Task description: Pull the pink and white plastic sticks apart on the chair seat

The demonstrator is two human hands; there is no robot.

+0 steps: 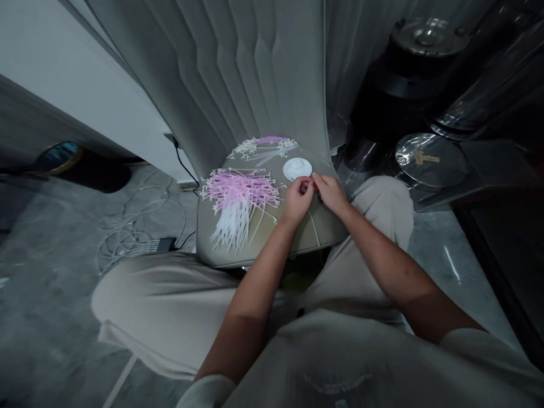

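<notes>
My left hand [299,199] and my right hand [331,194] meet over the chair seat [280,249], fingertips pinched close together. What they hold between them is too small and covered to make out. Just below them a thin white strand [315,229] runs down to the seat's front edge; whether a hand grips it is hidden. A small round white dish [297,168] lies right beyond my fingers. To the left spreads a heap of thin pink and white plastic sticks [242,195] with small pale ends. Behind it lies a smaller bunch of similar sticks [266,148].
The padded chair back [255,68] rises behind the seat. Loose cables [136,238] and a black plug box [166,244] lie on the floor at left. At right stand a dark pot with a metal lid [429,37] and a round clear-covered item [429,158].
</notes>
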